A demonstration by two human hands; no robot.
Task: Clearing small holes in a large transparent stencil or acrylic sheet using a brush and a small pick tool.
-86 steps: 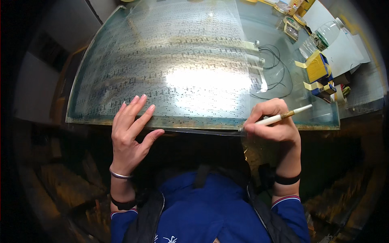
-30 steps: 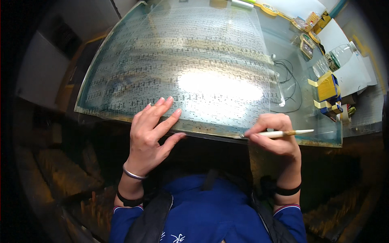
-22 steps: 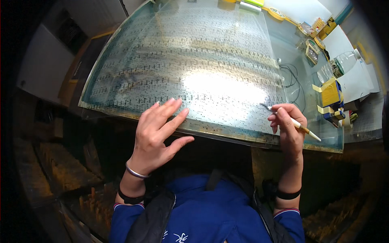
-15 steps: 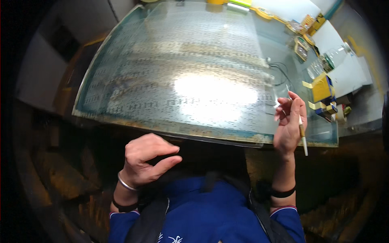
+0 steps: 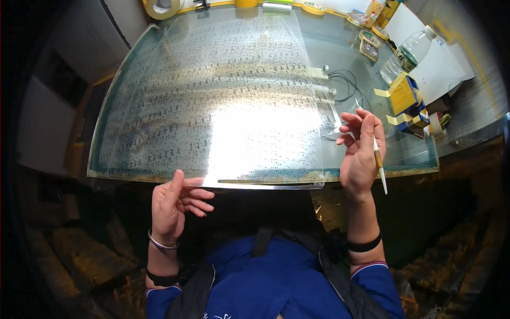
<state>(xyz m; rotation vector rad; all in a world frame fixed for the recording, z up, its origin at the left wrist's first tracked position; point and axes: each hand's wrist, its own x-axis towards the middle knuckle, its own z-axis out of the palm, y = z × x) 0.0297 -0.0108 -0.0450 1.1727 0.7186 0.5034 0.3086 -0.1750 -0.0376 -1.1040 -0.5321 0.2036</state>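
A large transparent film sheet [image 5: 175,111] printed with rows of small dark marks lies over the glass tabletop [image 5: 340,48]. Strong glare whitens its middle and near right part. My left hand [image 5: 169,207] is at the sheet's near left edge, fingers apart and thumb pointing up. Its index finger lies along the edge, seemingly beneath the clear film; the other fingers hang below. To the right of the sheet, my right hand [image 5: 361,154] holds a slim pen-like tool [image 5: 379,162] with white ends and a brown middle. The tool's pointed end rises past the fingertips.
Thin dark cables [image 5: 348,85] curl beside the sheet's right edge. Further right stand a clear plastic bottle [image 5: 406,56] and a yellow-and-blue box [image 5: 406,98] with tape strips sticking out. Tape rolls [image 5: 162,6] and a yellow roll [image 5: 313,8] sit along the far edge.
My left hand has risen to the sheet's near edge, its fingers going from a pinch shape to spread. The sheet's near edge now shows brighter. My right hand still holds the tool.
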